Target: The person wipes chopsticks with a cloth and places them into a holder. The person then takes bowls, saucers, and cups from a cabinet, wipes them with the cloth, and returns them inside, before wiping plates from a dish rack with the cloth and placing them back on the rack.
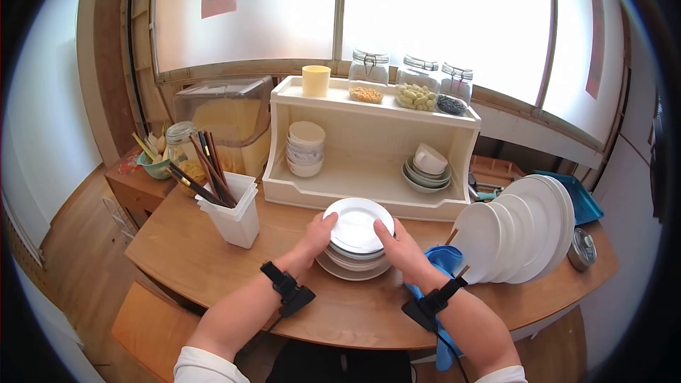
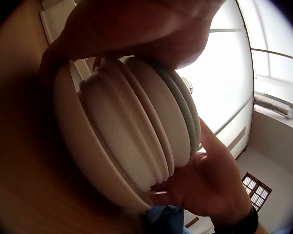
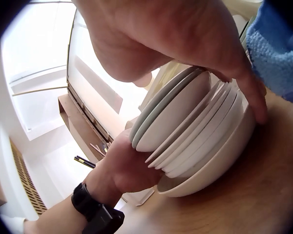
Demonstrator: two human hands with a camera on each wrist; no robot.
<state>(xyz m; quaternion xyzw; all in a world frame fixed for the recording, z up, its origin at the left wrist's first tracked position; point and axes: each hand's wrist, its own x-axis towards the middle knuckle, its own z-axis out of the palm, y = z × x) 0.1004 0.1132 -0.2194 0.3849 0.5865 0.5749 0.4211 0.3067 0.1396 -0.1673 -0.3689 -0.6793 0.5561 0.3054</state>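
Note:
A stack of white dishes (image 1: 358,223) stands on the table in front of me, with a white plate on top. My left hand (image 1: 312,237) grips it from the left, thumb on the top plate's rim. From the right, my right hand (image 1: 404,245) holds it in the same way, with fingers down the side. Seen from the side, several thin-rimmed dishes (image 2: 129,119) are piled over a wider, shallow bowl (image 3: 205,180) at the bottom. Two pale green rims show near the top of the pile in the wrist views. Some fingertips are hidden behind the stack.
Behind the stack stands a cream shelf (image 1: 369,206) with bowls inside and jars on top. A white container (image 1: 241,223) of chopsticks is at left. Upright white plates (image 1: 475,241) fill the right side, with a blue cloth (image 1: 443,259) near my right wrist and a tin (image 1: 582,252) beyond.

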